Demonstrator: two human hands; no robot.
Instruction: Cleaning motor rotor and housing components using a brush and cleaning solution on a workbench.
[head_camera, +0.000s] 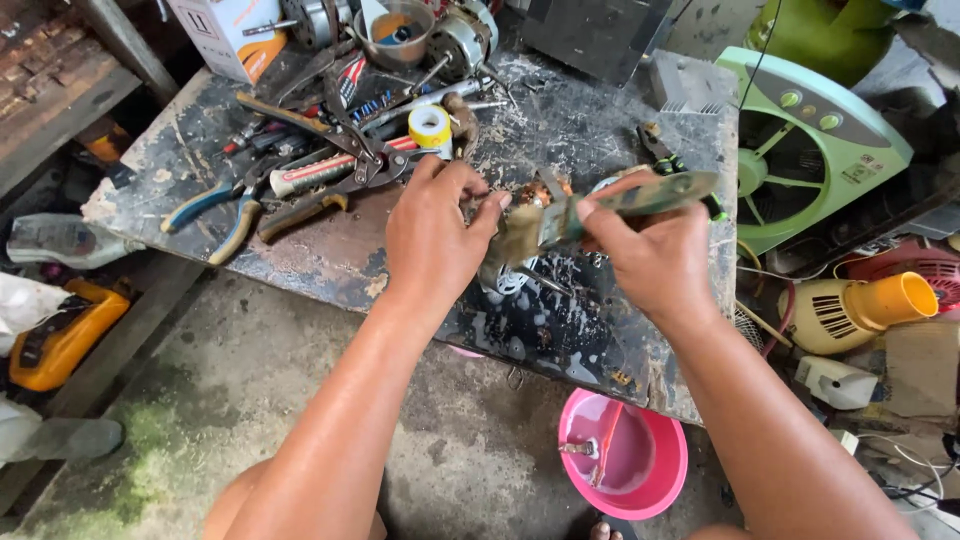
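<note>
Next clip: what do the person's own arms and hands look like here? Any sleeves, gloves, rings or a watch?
Both forearms are bare up to the frame's edge, with no sleeves in view. The left hand and right hand wear no gloves. No watch, bracelet or ring is visible on either wrist or on the fingers that show. The arms look damp and shiny. No markings or tattoos can be made out.

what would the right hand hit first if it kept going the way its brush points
Probably the dirty motor part pinched by the left hand. The right hand aims its brush leftward, and the bristle end already seems to touch that part, though depth is unclear.
</note>
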